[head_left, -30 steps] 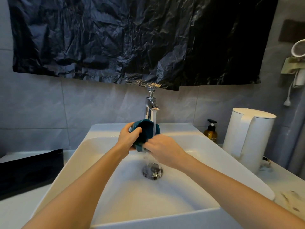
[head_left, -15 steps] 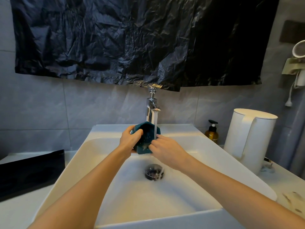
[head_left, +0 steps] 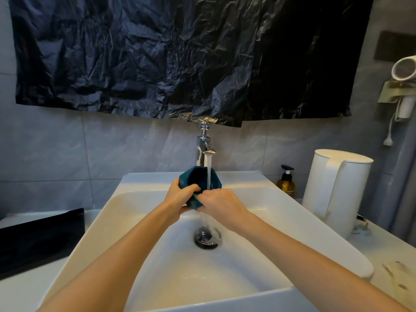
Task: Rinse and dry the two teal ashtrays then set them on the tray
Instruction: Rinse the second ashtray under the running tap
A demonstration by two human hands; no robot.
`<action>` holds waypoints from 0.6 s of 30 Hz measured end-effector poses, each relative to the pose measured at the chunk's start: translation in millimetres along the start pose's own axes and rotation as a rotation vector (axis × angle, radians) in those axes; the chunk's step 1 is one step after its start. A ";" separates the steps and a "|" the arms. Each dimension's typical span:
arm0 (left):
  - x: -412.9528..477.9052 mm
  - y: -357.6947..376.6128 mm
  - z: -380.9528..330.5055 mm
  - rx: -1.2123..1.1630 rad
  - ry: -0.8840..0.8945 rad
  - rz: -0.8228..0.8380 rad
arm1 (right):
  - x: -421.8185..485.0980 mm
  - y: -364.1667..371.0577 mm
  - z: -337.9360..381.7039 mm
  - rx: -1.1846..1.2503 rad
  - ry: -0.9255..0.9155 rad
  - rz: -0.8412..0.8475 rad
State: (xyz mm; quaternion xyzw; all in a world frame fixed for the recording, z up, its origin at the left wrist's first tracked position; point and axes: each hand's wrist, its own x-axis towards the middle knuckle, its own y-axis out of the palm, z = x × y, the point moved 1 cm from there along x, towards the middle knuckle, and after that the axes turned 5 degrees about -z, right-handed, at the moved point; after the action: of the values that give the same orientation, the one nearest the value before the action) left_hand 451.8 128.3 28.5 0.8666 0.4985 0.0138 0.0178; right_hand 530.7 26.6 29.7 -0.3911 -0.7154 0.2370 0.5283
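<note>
The teal ashtray point(head_left: 199, 182) is held in the grip of both hands: the left hand point(head_left: 180, 197) is closed around its left side and lower edge, and the right hand point(head_left: 221, 204) is pressed on its lower right rim. It is tilted on edge above the sink point(head_left: 258, 221), its hollow turned toward the camera, directly under the faucet point(head_left: 204, 149), whose stream point(head_left: 209, 172) is seen running into it. Only one ashtray is seen. A slip is judged likely, since wet glazed surfaces are being held by fingertips; a drop onto the hard basin near the drain point(head_left: 207, 238) could chip it. Water could also be deflected onto the table point(head_left: 394, 255).
</note>
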 end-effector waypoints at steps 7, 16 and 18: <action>2.7 -4.7 -0.9 0.037 0.048 -0.078 | -7.1 8.9 -22.8 -0.158 -0.152 -0.045; 6.6 -9.1 0.5 0.080 0.060 -0.129 | -11.1 4.8 -7.4 0.006 -0.039 -0.004; 6.7 -8.4 0.1 0.107 0.083 -0.129 | -9.9 0.9 -10.0 -0.071 -0.061 -0.018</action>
State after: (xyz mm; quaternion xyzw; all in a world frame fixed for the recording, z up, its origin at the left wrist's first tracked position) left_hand 447.9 138.3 28.1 0.8310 0.5537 0.0217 -0.0485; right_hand 541.8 18.4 26.7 -0.3958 -0.7425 0.2186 0.4942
